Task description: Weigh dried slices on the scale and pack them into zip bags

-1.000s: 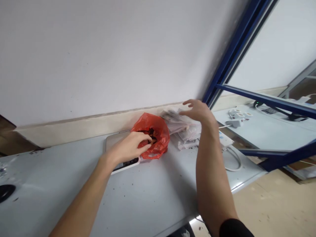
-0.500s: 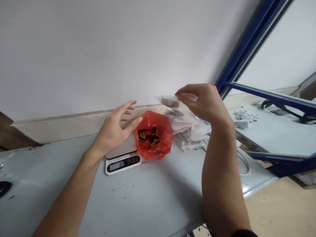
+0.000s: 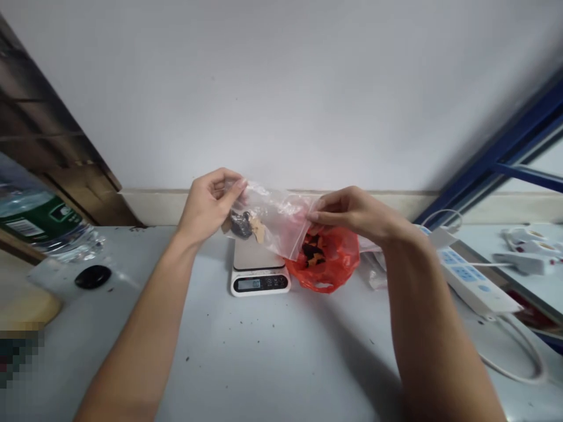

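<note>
Head view: left grip (image 3: 206,204) and right grip (image 3: 358,212) pinch clear bag (image 3: 273,215); bits (image 3: 247,226) inside perhaps dried scraps; scale (image 3: 261,285) at its six o'clock, red bag (image 3: 341,265) at four.

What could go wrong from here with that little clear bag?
Two things, perhaps. The left hand and right hand pinch the clear bag near opposite ends; if it isn't sealed, which I can't tell, its dark and tan pieces might spill. And the red bag sits close beside the scale, so a nudge could disturb the reading.
</note>
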`<state>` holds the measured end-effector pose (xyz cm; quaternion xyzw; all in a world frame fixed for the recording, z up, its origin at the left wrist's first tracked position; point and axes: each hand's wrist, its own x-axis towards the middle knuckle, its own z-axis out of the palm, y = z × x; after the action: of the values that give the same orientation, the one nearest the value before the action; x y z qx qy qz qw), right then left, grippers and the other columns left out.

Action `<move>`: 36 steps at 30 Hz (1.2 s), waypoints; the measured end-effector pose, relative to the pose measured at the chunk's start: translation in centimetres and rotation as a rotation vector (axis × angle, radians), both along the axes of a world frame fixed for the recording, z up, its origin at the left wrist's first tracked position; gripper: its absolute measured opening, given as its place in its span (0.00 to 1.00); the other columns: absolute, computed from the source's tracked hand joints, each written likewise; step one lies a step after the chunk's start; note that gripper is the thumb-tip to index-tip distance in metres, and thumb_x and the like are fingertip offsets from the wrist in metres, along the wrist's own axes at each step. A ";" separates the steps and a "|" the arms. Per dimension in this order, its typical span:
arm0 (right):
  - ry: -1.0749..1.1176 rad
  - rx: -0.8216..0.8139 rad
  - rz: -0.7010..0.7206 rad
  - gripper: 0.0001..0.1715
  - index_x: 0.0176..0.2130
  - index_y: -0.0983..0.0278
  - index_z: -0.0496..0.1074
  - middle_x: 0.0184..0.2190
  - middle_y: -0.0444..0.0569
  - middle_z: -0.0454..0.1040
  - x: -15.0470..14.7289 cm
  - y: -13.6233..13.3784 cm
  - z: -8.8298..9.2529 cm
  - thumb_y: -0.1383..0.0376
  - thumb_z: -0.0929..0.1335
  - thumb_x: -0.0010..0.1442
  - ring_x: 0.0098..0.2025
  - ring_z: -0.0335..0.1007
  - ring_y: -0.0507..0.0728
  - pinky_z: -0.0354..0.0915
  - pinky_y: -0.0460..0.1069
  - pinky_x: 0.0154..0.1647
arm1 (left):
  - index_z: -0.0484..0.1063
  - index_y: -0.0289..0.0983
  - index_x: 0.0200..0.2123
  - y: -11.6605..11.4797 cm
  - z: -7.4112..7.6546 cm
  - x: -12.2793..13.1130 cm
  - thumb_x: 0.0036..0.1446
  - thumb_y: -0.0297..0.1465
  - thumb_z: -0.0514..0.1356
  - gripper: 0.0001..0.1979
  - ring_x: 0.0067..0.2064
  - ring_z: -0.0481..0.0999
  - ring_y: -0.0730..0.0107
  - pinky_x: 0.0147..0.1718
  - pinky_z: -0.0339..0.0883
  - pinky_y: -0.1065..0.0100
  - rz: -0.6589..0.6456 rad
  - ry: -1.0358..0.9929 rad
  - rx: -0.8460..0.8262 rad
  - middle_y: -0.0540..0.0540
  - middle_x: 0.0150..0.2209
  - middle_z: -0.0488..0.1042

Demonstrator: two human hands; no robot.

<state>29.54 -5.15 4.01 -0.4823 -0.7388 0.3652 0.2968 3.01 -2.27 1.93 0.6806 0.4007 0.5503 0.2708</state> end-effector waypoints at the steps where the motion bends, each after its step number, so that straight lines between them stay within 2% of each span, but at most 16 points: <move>1: 0.024 -0.030 0.041 0.25 0.25 0.63 0.76 0.23 0.46 0.75 -0.1 0.1 -0.2 0.45 0.77 0.50 0.27 0.70 0.55 0.66 0.50 0.28 | 0.73 0.39 0.33 0.1 -0.1 -0.3 0.58 0.39 0.65 0.10 0.29 0.79 0.66 0.31 0.76 0.66 0.011 0.010 -0.041 0.49 0.27 0.75; 4: 0.064 -0.092 0.104 0.24 0.24 0.63 0.76 0.23 0.45 0.75 -0.9 0.4 -0.8 0.45 0.77 0.49 0.27 0.68 0.54 0.66 0.50 0.29 | 0.74 0.38 0.39 0.5 -0.6 -0.8 0.59 0.33 0.64 0.07 0.33 0.81 0.65 0.35 0.76 0.65 0.140 0.113 -0.095 0.48 0.33 0.78; 6: 0.076 -0.094 0.104 0.24 0.23 0.62 0.74 0.22 0.44 0.73 -1.7 0.6 -1.2 0.46 0.77 0.49 0.26 0.66 0.53 0.64 0.49 0.27 | 0.74 0.39 0.45 0.5 -0.8 -0.9 0.56 0.29 0.65 0.13 0.39 0.81 0.64 0.41 0.77 0.63 0.268 0.219 -0.033 0.46 0.40 0.79; 7: 0.079 -0.084 0.103 0.23 0.22 0.62 0.73 0.22 0.43 0.72 -2.1 0.7 -1.5 0.47 0.77 0.49 0.25 0.65 0.52 0.63 0.49 0.27 | 0.74 0.39 0.46 0.4 -0.8 -0.8 0.55 0.29 0.65 0.15 0.40 0.80 0.64 0.42 0.76 0.62 0.288 0.267 0.000 0.46 0.41 0.79; 8: 0.083 -0.074 0.104 0.22 0.22 0.62 0.73 0.21 0.43 0.72 -2.5 0.8 -1.7 0.48 0.77 0.49 0.25 0.64 0.52 0.62 0.49 0.27 | 0.75 0.39 0.45 0.2 -0.7 -0.7 0.55 0.31 0.66 0.14 0.40 0.80 0.64 0.42 0.76 0.62 0.253 0.309 0.010 0.46 0.40 0.79; 9: 0.088 -0.068 0.106 0.21 0.22 0.62 0.73 0.22 0.42 0.72 -2.9 0.9 -1.8 0.50 0.77 0.50 0.25 0.64 0.52 0.62 0.49 0.27 | 0.76 0.38 0.42 -0.1 -0.6 -0.5 0.56 0.34 0.66 0.11 0.38 0.79 0.65 0.41 0.75 0.63 0.154 0.351 -0.012 0.47 0.38 0.79; 12: 0.110 -0.078 0.109 0.18 0.25 0.63 0.75 0.24 0.43 0.74 -3.8 0.8 -1.9 0.52 0.76 0.51 0.27 0.66 0.52 0.62 0.49 0.29 | 0.79 0.38 0.33 -1.1 -0.1 0.4 0.58 0.42 0.66 0.13 0.33 0.78 0.65 0.35 0.73 0.65 -0.272 0.455 -0.180 0.47 0.31 0.81; 14: 0.141 -0.071 0.083 0.18 0.26 0.63 0.76 0.25 0.43 0.75 -4.3 0.7 -1.9 0.52 0.76 0.51 0.28 0.68 0.53 0.63 0.49 0.31 | 0.80 0.38 0.30 -1.6 0.0 1.1 0.57 0.40 0.66 0.11 0.33 0.78 0.65 0.33 0.71 0.66 -0.377 0.490 -0.231 0.48 0.29 0.81; 19: 0.223 -0.099 0.017 0.19 0.26 0.63 0.75 0.25 0.43 0.76 -4.9 0.4 -1.8 0.52 0.78 0.47 0.29 0.71 0.53 0.67 0.49 0.34 | 0.80 0.37 0.26 -1.3 -0.2 1.6 0.59 0.30 0.62 0.10 0.30 0.77 0.68 0.30 0.69 0.68 -0.402 0.452 -0.285 0.49 0.25 0.80; 24: 0.336 -0.144 -0.001 0.17 0.33 0.61 0.72 0.26 0.43 0.78 -4.9 0.3 -1.9 0.63 0.78 0.43 0.29 0.73 0.53 0.68 0.49 0.32 | 0.81 0.37 0.29 -0.8 -0.4 1.1 0.60 0.29 0.62 0.09 0.33 0.81 0.66 0.32 0.74 0.67 -0.449 0.353 -0.350 0.47 0.29 0.82; 28: 0.350 -0.111 -0.023 0.18 0.32 0.60 0.67 0.24 0.42 0.78 -4.9 0.3 -2.1 0.65 0.77 0.43 0.28 0.73 0.53 0.66 0.47 0.30 | 0.81 0.36 0.31 -1.0 -0.4 1.1 0.62 0.29 0.60 0.10 0.32 0.81 0.67 0.29 0.74 0.69 -0.462 0.327 -0.373 0.46 0.30 0.82; 34: 0.323 -0.052 -0.032 0.15 0.28 0.60 0.65 0.24 0.42 0.77 -5.4 -0.1 -2.1 0.65 0.75 0.44 0.28 0.72 0.52 0.66 0.47 0.31 | 0.78 0.37 0.24 -1.4 -0.6 2.3 0.52 0.25 0.60 0.08 0.28 0.77 0.71 0.27 0.69 0.72 -0.335 0.354 -0.325 0.50 0.25 0.79; 36: 0.272 -0.038 -0.079 0.13 0.27 0.60 0.63 0.22 0.41 0.75 -5.4 -0.1 -1.9 0.66 0.73 0.44 0.26 0.70 0.52 0.64 0.46 0.29 | 0.77 0.37 0.23 -1.4 -0.5 2.5 0.49 0.25 0.61 0.07 0.27 0.75 0.71 0.25 0.67 0.72 -0.294 0.346 -0.324 0.51 0.23 0.77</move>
<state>24.13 -5.26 2.10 -0.4626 -0.6653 0.4291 0.3991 5.47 -3.72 1.39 0.7632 0.4208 0.3094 0.3805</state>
